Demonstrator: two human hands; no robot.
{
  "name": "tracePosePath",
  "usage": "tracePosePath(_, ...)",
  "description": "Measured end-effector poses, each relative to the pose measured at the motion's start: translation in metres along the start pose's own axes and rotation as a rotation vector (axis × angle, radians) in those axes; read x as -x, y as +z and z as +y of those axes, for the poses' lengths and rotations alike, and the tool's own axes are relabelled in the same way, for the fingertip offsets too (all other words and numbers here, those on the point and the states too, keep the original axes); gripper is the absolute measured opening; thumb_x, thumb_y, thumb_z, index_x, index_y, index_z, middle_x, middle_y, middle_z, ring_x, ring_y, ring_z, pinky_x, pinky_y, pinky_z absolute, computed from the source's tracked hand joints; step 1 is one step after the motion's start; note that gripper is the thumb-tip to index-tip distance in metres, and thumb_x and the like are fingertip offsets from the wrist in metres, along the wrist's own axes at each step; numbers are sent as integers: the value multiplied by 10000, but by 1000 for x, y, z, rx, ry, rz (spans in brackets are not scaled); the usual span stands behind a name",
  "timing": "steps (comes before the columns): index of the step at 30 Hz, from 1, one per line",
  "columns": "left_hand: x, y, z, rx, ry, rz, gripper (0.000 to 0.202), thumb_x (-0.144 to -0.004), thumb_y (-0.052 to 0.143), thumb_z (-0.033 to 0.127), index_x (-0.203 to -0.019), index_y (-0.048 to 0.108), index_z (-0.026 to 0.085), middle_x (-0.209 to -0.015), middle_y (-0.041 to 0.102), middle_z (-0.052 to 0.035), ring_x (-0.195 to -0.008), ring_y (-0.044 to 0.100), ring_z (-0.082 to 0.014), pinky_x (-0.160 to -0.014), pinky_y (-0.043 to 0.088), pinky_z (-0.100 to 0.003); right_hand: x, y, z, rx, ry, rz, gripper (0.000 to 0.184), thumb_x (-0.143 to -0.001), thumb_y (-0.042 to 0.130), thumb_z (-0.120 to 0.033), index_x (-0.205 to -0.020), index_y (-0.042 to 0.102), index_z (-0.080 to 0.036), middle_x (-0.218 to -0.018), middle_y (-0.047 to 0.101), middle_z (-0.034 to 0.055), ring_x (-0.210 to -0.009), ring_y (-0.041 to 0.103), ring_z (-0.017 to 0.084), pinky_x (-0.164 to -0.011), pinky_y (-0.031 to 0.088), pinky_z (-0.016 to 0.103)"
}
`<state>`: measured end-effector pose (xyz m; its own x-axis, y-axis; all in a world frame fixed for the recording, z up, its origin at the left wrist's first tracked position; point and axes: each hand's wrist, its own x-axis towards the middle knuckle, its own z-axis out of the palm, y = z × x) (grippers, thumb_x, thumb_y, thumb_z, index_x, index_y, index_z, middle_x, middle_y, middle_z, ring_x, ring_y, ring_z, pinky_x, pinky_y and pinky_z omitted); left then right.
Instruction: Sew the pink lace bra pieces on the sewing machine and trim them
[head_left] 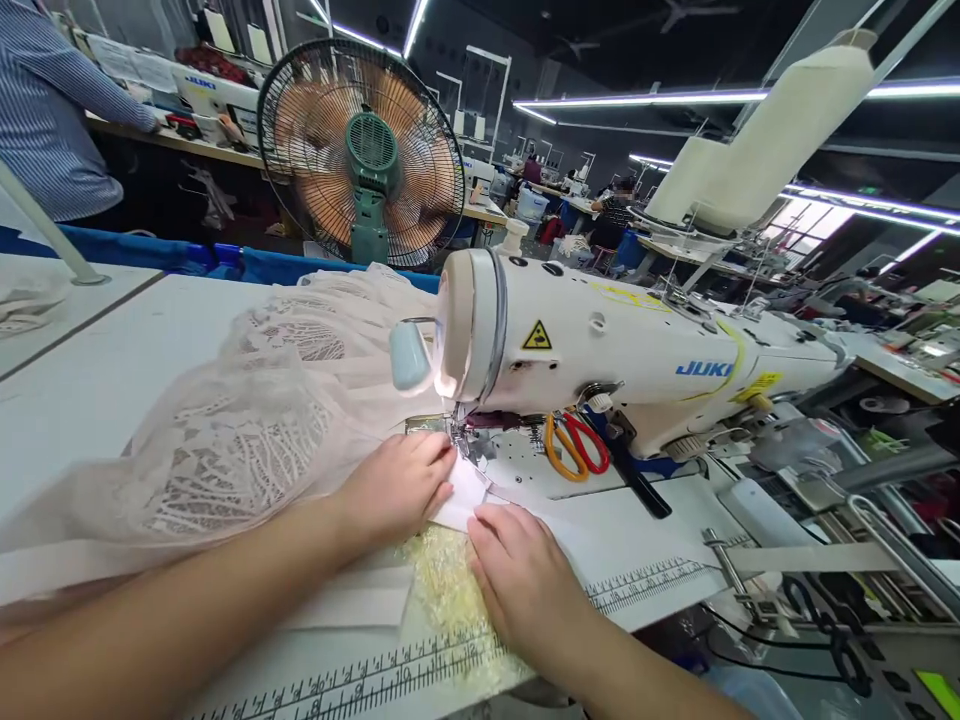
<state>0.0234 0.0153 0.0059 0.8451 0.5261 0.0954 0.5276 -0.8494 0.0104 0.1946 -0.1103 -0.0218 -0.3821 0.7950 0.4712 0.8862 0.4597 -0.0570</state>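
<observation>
White fabric (460, 492) lies under the needle and presser foot (460, 432) of a white JUKI sewing machine (600, 345). My left hand (397, 485) is closed on this fabric just left of the foot, fingertips close to the needle. Nearer to me, my right hand (525, 575) pinches the fabric's front edge, its thumb partly hidden. Sheer, pale lace cloth (247, 450) spreads in folds to the left, under and beyond my left forearm. Beneath the white fabric, a yellowish, glossy patch (446, 585) shows on the table between my hands.
Orange-and-red-handled scissors (577, 447) and a black-handled tool (637, 475) lie right of the needle. Printed ruler strips (390, 675) mark the table's front edge. Behind the table stands a large fan (364, 150). A person in a striped shirt (52, 120) is at the far left.
</observation>
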Motion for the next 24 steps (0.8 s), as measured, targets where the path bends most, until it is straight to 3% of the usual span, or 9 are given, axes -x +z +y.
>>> tracePosePath(11, 1, -3, -1, 17, 50, -17, 281, -927, 421, 179, -1086, 632, 85, -1039, 664, -154, -954, 628, -280, -838, 537, -413, 9, -4, -4, 21, -15, -5, 304, -930, 429, -150, -1163, 612, -81, -1210, 664, 147, -1123, 596, 260, -896, 514, 379)
tracePosePath(17, -7, -2, -11, 15, 80, 42, 279, -907, 446, 157, -1084, 644, 70, -1079, 673, -173, -990, 640, -284, -874, 541, -411, -4, -2, -5, -7, 9, -1, 333, -936, 412, -174, -1157, 631, -58, -1205, 671, 150, -1119, 600, 270, -895, 528, 393)
tracePosePath(24, -9, -3, -23, -113, 163, 130, 280, -907, 450, 127, -1054, 683, 80, -1118, 687, -180, -1011, 644, -293, -860, 551, -418, -23, 0, -6, -9, 67, -90, 328, -910, 496, -202, -1174, 617, -50, -1229, 653, 169, -1151, 581, 278, -917, 518, 397)
